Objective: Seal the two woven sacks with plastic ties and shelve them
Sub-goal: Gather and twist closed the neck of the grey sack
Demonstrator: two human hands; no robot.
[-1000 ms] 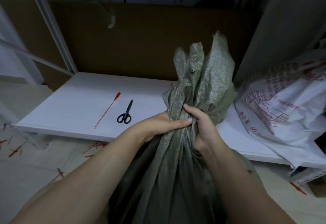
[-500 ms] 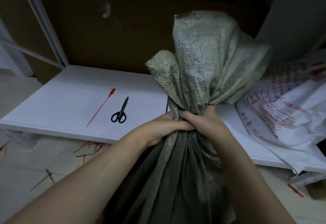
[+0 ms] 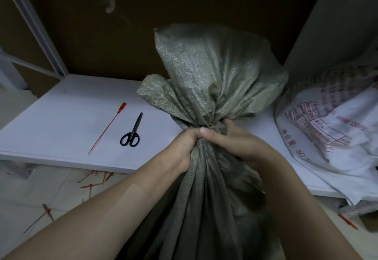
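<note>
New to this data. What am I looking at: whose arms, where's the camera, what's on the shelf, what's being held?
There is no robot here: a person works with bare hands. Every picture comes from one wide-angle camera on the person's head, looking forward and down, so the arms enter from the bottom. The left hand and right hand both grip the bunched neck of a green sack, which stands in front of a white shelf. On the shelf lie a red tie, black scissors beside it, and to the right a white printed sack. I see no tie on the green sack's neck. On the floor lie red scraps.
</note>
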